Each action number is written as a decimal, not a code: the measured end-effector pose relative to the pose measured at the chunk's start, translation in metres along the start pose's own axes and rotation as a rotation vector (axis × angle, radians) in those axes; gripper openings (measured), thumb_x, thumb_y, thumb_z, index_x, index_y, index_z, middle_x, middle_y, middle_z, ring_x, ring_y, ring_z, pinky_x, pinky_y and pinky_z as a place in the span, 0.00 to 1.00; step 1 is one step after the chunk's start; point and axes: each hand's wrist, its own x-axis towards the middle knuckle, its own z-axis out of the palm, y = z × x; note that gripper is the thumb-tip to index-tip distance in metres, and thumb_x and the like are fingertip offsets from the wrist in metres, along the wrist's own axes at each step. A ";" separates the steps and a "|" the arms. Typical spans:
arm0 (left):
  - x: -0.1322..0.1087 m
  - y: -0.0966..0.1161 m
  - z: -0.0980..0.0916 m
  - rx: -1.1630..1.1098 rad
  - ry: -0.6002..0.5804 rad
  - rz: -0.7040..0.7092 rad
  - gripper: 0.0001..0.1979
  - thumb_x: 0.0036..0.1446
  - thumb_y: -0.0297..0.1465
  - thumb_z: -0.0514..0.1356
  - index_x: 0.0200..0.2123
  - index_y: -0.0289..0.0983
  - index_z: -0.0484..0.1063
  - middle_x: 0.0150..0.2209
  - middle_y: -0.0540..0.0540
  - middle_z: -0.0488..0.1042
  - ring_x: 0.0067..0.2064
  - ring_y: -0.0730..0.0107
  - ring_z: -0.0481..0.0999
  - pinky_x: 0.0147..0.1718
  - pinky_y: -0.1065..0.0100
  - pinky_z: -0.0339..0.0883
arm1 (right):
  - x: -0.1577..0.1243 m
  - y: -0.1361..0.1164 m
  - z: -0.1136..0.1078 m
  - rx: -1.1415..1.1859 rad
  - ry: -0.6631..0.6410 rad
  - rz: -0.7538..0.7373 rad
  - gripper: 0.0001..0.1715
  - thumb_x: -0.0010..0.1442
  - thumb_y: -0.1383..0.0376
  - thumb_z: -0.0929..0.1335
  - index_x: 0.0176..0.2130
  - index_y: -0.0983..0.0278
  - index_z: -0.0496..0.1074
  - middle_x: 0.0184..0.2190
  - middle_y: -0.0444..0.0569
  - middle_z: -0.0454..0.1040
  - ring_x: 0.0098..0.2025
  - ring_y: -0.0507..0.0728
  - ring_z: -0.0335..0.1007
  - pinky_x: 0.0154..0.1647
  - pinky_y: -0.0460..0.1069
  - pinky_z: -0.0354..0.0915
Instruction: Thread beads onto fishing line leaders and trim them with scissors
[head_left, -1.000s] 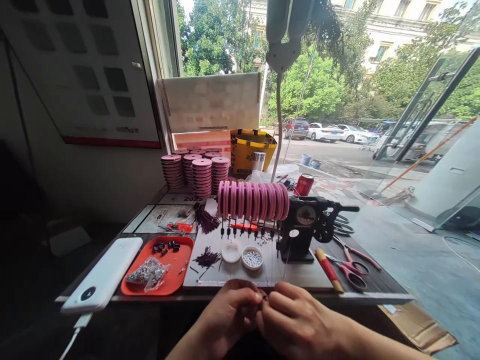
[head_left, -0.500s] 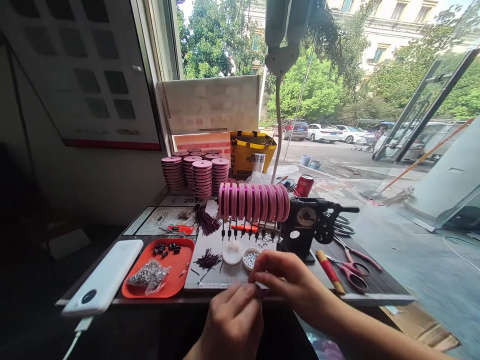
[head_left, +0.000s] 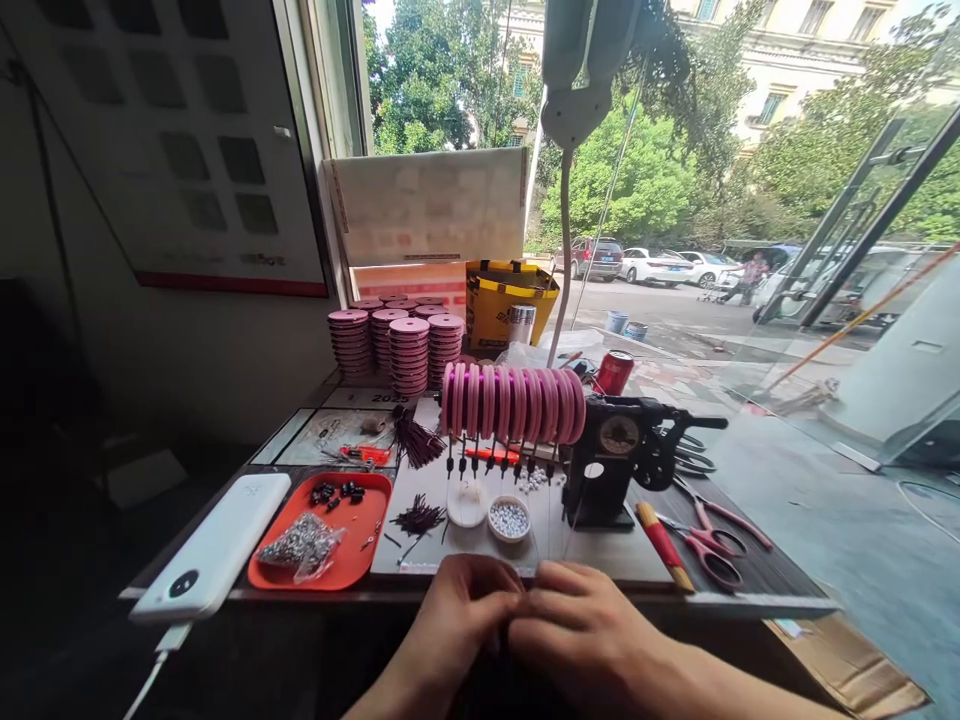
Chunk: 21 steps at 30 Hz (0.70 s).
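Observation:
My left hand (head_left: 457,625) and my right hand (head_left: 589,635) meet at the table's near edge, fingertips pinched together on something too small to make out. Just beyond them lie a small dish of white beads (head_left: 508,518), a white dish (head_left: 466,502) and a tuft of dark purple strands (head_left: 417,517). A row of pink spools (head_left: 514,403) hangs on a black winding machine (head_left: 619,455), with small black weights dangling below the spools.
An orange tray (head_left: 352,555) holds a bag of silvery bits and black pieces. A white power bank (head_left: 214,545) lies at the left. Red scissors (head_left: 709,540) and a red-handled tool (head_left: 660,545) lie right. Stacked pink spools (head_left: 397,345), a yellow bag (head_left: 506,300) and a red can (head_left: 613,371) stand behind.
My right hand, which had reached forward toward the bead dish, has come back to the table edge. Both hands are pinched together again.

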 end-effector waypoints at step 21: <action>-0.001 0.003 -0.001 -0.157 -0.015 -0.158 0.01 0.33 0.25 0.59 0.16 0.34 0.69 0.16 0.54 0.63 0.17 0.81 0.57 0.17 0.76 0.50 | -0.002 -0.001 -0.003 -0.307 -0.036 -0.144 0.13 0.62 0.73 0.58 0.33 0.67 0.69 0.27 0.46 0.70 0.26 0.51 0.60 0.29 0.49 0.58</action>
